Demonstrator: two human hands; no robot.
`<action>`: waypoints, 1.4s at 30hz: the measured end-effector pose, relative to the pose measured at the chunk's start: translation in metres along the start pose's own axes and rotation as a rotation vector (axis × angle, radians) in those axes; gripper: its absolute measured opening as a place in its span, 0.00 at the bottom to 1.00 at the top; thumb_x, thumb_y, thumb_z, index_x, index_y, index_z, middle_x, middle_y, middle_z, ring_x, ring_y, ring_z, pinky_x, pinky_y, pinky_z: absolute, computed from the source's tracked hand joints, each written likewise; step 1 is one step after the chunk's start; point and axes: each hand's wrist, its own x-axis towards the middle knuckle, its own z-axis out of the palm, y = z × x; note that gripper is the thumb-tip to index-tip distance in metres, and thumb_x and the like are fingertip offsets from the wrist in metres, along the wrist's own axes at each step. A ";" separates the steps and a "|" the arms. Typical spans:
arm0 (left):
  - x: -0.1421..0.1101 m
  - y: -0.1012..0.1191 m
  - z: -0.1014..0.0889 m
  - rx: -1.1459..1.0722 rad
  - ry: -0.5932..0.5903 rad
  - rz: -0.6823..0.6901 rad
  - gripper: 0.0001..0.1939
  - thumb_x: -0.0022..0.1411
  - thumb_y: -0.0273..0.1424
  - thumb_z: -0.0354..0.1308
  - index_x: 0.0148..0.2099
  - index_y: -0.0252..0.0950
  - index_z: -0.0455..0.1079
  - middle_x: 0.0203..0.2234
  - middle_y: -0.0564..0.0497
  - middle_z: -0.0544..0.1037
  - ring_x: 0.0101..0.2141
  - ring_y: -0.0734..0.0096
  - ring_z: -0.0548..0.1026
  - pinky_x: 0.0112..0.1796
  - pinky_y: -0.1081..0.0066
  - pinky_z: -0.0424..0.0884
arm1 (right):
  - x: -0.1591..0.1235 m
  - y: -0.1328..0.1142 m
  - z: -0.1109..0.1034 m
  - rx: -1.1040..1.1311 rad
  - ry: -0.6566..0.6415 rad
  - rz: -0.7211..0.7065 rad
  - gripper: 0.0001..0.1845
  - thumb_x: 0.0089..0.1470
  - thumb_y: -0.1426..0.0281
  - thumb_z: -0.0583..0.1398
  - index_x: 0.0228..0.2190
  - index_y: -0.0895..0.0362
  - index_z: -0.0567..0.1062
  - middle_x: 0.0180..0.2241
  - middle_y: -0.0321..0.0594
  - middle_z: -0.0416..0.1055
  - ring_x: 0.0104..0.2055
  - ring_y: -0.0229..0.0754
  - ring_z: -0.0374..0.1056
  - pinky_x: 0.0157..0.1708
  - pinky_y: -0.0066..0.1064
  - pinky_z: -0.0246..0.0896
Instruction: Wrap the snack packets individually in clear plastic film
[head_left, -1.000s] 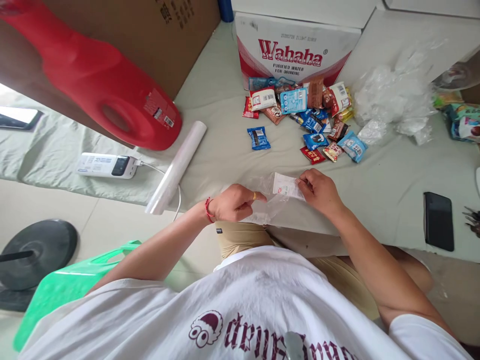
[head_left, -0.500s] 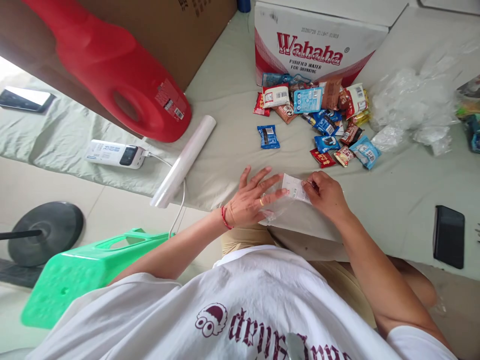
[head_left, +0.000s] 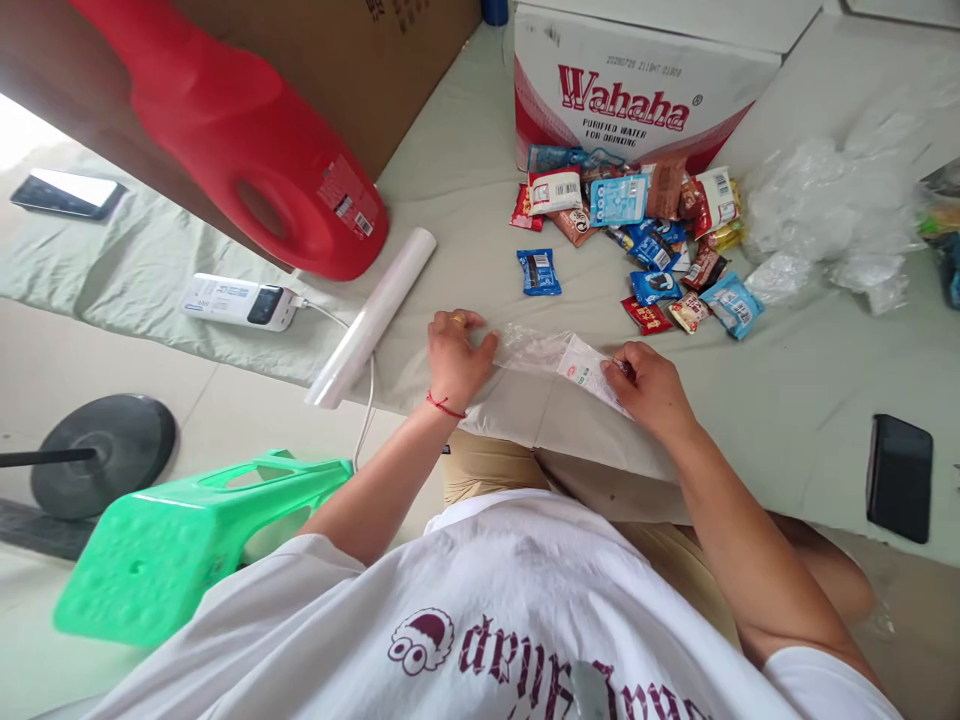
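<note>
My right hand [head_left: 654,388] pinches the right end of a small white packet [head_left: 589,370] with red and green print, thumb on top and fingers curled. A strip of crinkled clear plastic film [head_left: 529,345] runs from the packet's left side to my left hand [head_left: 459,360]. The left fingers are bent, with the thumb at the film's end; the exact grip is partly hidden. A yellow ring and a red string bracelet show on that hand and wrist. Beyond both hands, a single blue snack packet [head_left: 538,272] lies apart from a pile of small snack packets [head_left: 652,240].
Behind the pile stands a Wahaha water carton [head_left: 637,90], with crumpled clear plastic [head_left: 832,210] to its right. A plastic roll [head_left: 371,320], power bank [head_left: 240,302] and red jug [head_left: 300,190] are left. A black phone [head_left: 900,478] lies right; a green stool [head_left: 165,560] is lower left.
My left hand has moved left off the white packet, its spread fingers now bent. The clear film is stretched out between the hands. My right hand keeps its pinch.
</note>
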 end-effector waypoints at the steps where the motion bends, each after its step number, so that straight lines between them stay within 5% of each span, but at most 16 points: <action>1: 0.001 0.002 0.002 0.002 0.024 0.038 0.16 0.67 0.39 0.59 0.50 0.34 0.73 0.49 0.41 0.76 0.53 0.53 0.73 0.57 0.53 0.69 | 0.000 0.000 0.000 -0.007 -0.001 0.000 0.13 0.62 0.60 0.57 0.28 0.53 0.67 0.31 0.39 0.69 0.28 0.41 0.62 0.30 0.33 0.52; 5: 0.008 0.015 0.013 0.052 -0.181 0.211 0.21 0.69 0.46 0.57 0.57 0.38 0.72 0.65 0.38 0.67 0.72 0.43 0.52 0.68 0.42 0.52 | 0.001 0.001 0.001 -0.013 -0.013 -0.014 0.13 0.62 0.60 0.57 0.28 0.53 0.67 0.30 0.39 0.69 0.27 0.41 0.62 0.29 0.33 0.52; 9: 0.013 0.030 0.020 0.216 -0.381 0.270 0.14 0.62 0.41 0.66 0.41 0.35 0.78 0.73 0.41 0.56 0.74 0.33 0.36 0.68 0.31 0.38 | 0.002 0.004 0.002 0.016 0.013 0.014 0.12 0.60 0.59 0.59 0.29 0.53 0.69 0.31 0.39 0.70 0.28 0.41 0.63 0.30 0.33 0.55; 12: 0.016 0.032 0.019 0.125 -0.408 0.273 0.09 0.64 0.34 0.59 0.34 0.35 0.74 0.68 0.41 0.66 0.71 0.41 0.53 0.67 0.39 0.52 | 0.002 0.006 0.003 0.070 0.057 0.035 0.11 0.59 0.59 0.61 0.34 0.54 0.73 0.37 0.42 0.73 0.28 0.40 0.63 0.31 0.34 0.59; 15: 0.020 0.030 0.017 -0.120 -0.442 0.202 0.11 0.66 0.37 0.55 0.33 0.37 0.69 0.44 0.43 0.80 0.46 0.59 0.77 0.50 0.57 0.74 | 0.003 0.007 0.004 0.152 0.021 0.043 0.12 0.59 0.59 0.61 0.39 0.54 0.76 0.41 0.42 0.75 0.28 0.39 0.63 0.32 0.34 0.60; 17: 0.024 0.033 0.016 -0.272 -0.491 0.073 0.12 0.66 0.39 0.55 0.32 0.38 0.64 0.27 0.51 0.75 0.28 0.70 0.72 0.34 0.67 0.72 | 0.003 0.007 0.004 0.172 -0.008 0.051 0.12 0.59 0.60 0.61 0.39 0.54 0.78 0.39 0.41 0.76 0.28 0.39 0.63 0.32 0.33 0.60; 20: 0.030 0.045 0.015 -0.432 -0.547 -0.109 0.13 0.62 0.38 0.60 0.31 0.39 0.61 0.18 0.58 0.64 0.19 0.78 0.62 0.23 0.74 0.61 | 0.004 0.005 0.006 0.150 -0.005 0.050 0.11 0.59 0.61 0.61 0.38 0.54 0.78 0.38 0.41 0.76 0.28 0.39 0.64 0.32 0.33 0.59; 25: 0.030 0.083 0.017 -0.538 -0.611 -0.154 0.13 0.62 0.34 0.61 0.29 0.39 0.60 0.16 0.59 0.64 0.18 0.79 0.61 0.23 0.74 0.60 | 0.003 0.001 0.008 0.119 0.009 0.037 0.10 0.59 0.61 0.60 0.36 0.54 0.77 0.37 0.40 0.75 0.30 0.40 0.65 0.32 0.32 0.58; 30: -0.001 0.110 0.024 -0.204 -0.643 0.171 0.10 0.65 0.32 0.54 0.30 0.37 0.69 0.21 0.52 0.76 0.26 0.68 0.74 0.31 0.69 0.68 | 0.003 0.000 0.010 0.134 0.015 0.048 0.09 0.58 0.62 0.60 0.35 0.54 0.77 0.37 0.41 0.75 0.30 0.40 0.65 0.31 0.31 0.56; 33: -0.020 0.113 0.027 0.005 -0.652 0.335 0.16 0.69 0.31 0.48 0.35 0.37 0.76 0.31 0.48 0.83 0.35 0.63 0.79 0.38 0.66 0.72 | 0.004 0.002 0.011 0.210 0.013 0.052 0.09 0.57 0.63 0.60 0.35 0.54 0.77 0.37 0.41 0.76 0.29 0.39 0.64 0.30 0.31 0.56; 37: -0.031 0.110 0.029 0.171 -0.609 0.389 0.18 0.71 0.29 0.46 0.46 0.38 0.80 0.40 0.47 0.84 0.41 0.61 0.81 0.41 0.66 0.74 | 0.004 0.010 -0.001 0.361 -0.043 0.143 0.13 0.58 0.61 0.58 0.37 0.54 0.79 0.29 0.38 0.75 0.26 0.40 0.62 0.27 0.31 0.56; 42: -0.037 0.110 0.029 0.351 -0.603 0.417 0.20 0.68 0.28 0.51 0.54 0.41 0.81 0.42 0.45 0.84 0.42 0.56 0.82 0.36 0.65 0.74 | -0.004 0.035 -0.029 0.239 0.219 0.186 0.18 0.60 0.57 0.60 0.42 0.56 0.81 0.34 0.42 0.77 0.30 0.42 0.67 0.34 0.35 0.63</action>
